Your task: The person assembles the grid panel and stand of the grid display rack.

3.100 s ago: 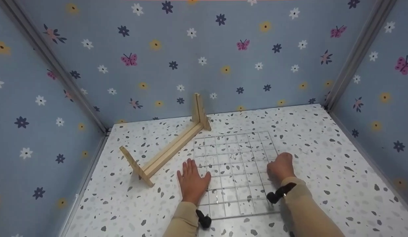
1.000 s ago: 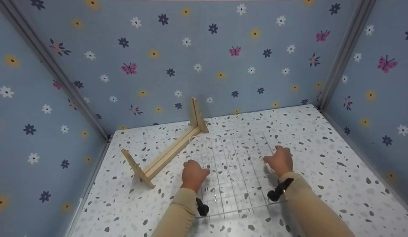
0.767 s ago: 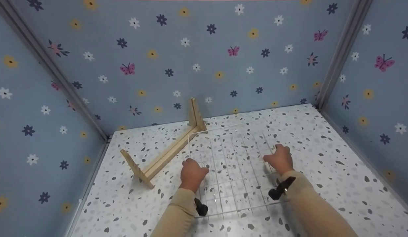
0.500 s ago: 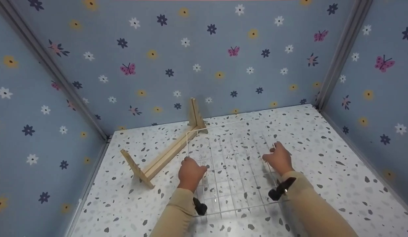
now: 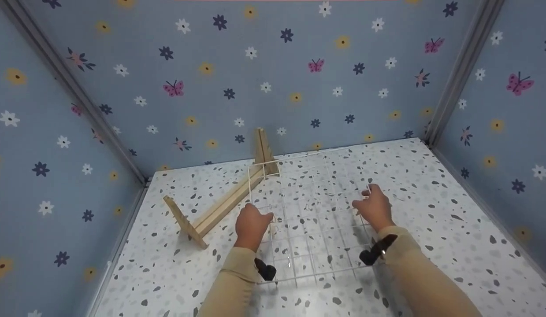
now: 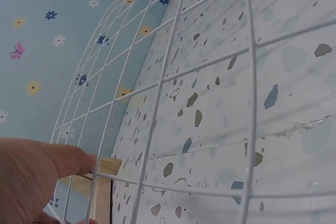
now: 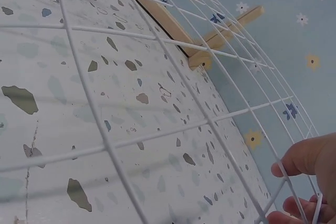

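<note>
A white wire grid panel [image 7: 210, 121] stretches between both hands, its far edge tilted up off the speckled tabletop. My left hand [image 5: 250, 225] grips the panel's left edge, thumb pointing inward over the wires; in the left wrist view that thumb lies against a wire crossing. On the opposite edge, my right hand [image 5: 375, 207] holds the outer wire between thumb and curled fingers, as the right wrist view shows. Just left of the panel stands a wooden stand [image 5: 226, 204], a long bar with an upright at either end. The panel's far left corner overlaps the stand's rear upright in the head view.
Speckled white tabletop [image 5: 440, 229] lies under everything. Blue flowered panels wall it in at the back [image 5: 290, 79], left [image 5: 30, 193] and right [image 5: 506, 180]. The stand's rear upright is close to the back wall. Black wrist cameras sit on both sleeves.
Earlier the panel lay flat on the table and my left hand was spread flat beside it. Both hands now grip its side edges, and its far edge has risen.
</note>
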Action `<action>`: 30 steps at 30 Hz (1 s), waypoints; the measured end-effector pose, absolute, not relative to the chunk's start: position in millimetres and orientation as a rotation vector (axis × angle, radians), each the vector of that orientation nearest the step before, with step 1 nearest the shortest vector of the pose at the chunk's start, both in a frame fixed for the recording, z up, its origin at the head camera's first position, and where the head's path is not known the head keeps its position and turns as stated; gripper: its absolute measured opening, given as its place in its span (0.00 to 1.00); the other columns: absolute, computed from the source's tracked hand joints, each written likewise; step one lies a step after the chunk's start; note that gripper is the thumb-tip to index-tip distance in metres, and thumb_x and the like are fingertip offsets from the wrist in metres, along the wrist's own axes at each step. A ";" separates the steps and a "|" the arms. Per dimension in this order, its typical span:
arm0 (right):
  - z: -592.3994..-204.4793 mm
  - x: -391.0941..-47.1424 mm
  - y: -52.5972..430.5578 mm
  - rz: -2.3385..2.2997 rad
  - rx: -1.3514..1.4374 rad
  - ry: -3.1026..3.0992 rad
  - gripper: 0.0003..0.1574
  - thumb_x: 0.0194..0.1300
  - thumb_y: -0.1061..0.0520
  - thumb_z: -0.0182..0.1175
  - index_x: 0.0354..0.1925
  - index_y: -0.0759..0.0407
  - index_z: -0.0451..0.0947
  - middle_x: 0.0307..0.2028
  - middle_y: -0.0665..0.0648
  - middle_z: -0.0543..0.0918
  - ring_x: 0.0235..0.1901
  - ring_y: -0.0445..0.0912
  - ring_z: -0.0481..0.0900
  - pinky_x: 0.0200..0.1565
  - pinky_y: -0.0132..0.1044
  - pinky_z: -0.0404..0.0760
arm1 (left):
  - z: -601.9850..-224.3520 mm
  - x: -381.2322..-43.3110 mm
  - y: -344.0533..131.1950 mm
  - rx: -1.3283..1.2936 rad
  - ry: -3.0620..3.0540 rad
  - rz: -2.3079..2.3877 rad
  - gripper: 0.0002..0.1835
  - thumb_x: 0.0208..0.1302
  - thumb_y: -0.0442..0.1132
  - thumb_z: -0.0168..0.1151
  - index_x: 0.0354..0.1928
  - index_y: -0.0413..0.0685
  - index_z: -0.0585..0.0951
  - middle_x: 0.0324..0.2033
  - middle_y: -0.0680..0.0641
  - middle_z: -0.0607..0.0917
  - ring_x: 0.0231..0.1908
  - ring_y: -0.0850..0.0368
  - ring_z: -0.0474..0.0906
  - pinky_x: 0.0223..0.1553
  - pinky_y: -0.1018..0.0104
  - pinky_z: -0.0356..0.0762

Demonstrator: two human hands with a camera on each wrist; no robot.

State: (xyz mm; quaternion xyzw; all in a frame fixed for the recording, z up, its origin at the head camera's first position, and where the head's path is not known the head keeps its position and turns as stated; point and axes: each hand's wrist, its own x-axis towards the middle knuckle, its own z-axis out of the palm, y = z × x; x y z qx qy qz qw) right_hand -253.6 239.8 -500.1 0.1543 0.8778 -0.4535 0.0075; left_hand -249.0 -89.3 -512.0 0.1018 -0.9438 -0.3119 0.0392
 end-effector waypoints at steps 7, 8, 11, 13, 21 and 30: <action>-495.9 -252.3 235.4 -1.417 0.456 2.788 0.55 0.64 0.56 0.62 0.79 0.67 0.44 0.70 0.69 0.68 0.66 0.63 0.70 0.63 0.55 0.72 | -508.1 -250.1 -89.1 0.341 -2.866 -0.968 0.38 0.61 0.48 0.71 0.62 0.23 0.72 0.50 0.31 0.83 0.51 0.36 0.82 0.51 0.46 0.80; -494.8 -252.2 234.9 -1.418 0.451 2.794 0.55 0.65 0.55 0.62 0.79 0.67 0.44 0.70 0.69 0.68 0.66 0.63 0.70 0.64 0.56 0.72 | -506.7 -250.1 -89.1 0.350 -2.860 -0.974 0.38 0.61 0.48 0.71 0.62 0.23 0.72 0.50 0.31 0.83 0.51 0.36 0.82 0.51 0.46 0.80; -492.8 -252.6 234.6 -1.414 0.453 2.816 0.54 0.67 0.52 0.62 0.78 0.68 0.46 0.69 0.69 0.69 0.64 0.62 0.72 0.64 0.56 0.71 | -502.5 -250.0 -89.3 0.375 -2.852 -0.988 0.40 0.63 0.49 0.70 0.66 0.24 0.69 0.54 0.30 0.81 0.54 0.36 0.80 0.54 0.46 0.78; -491.7 -252.9 234.3 -1.409 0.459 2.832 0.53 0.67 0.50 0.62 0.77 0.68 0.48 0.68 0.69 0.71 0.63 0.62 0.73 0.64 0.57 0.71 | -499.7 -249.5 -89.7 0.383 -2.849 -0.986 0.43 0.63 0.50 0.69 0.68 0.24 0.66 0.57 0.30 0.80 0.56 0.35 0.79 0.56 0.46 0.77; -487.0 -251.4 232.7 -1.409 0.459 2.879 0.52 0.68 0.46 0.61 0.76 0.69 0.49 0.65 0.69 0.73 0.62 0.63 0.74 0.64 0.58 0.69 | -489.4 -246.8 -91.3 0.364 -2.831 -1.031 0.46 0.65 0.50 0.67 0.73 0.26 0.60 0.64 0.30 0.74 0.62 0.36 0.75 0.61 0.47 0.74; -479.8 -251.2 230.7 -1.424 0.501 2.886 0.51 0.69 0.45 0.62 0.75 0.69 0.51 0.65 0.70 0.73 0.62 0.63 0.74 0.63 0.58 0.71 | -483.5 -244.8 -92.5 0.339 -2.786 -1.060 0.47 0.66 0.50 0.67 0.75 0.30 0.57 0.70 0.32 0.68 0.69 0.37 0.67 0.68 0.48 0.67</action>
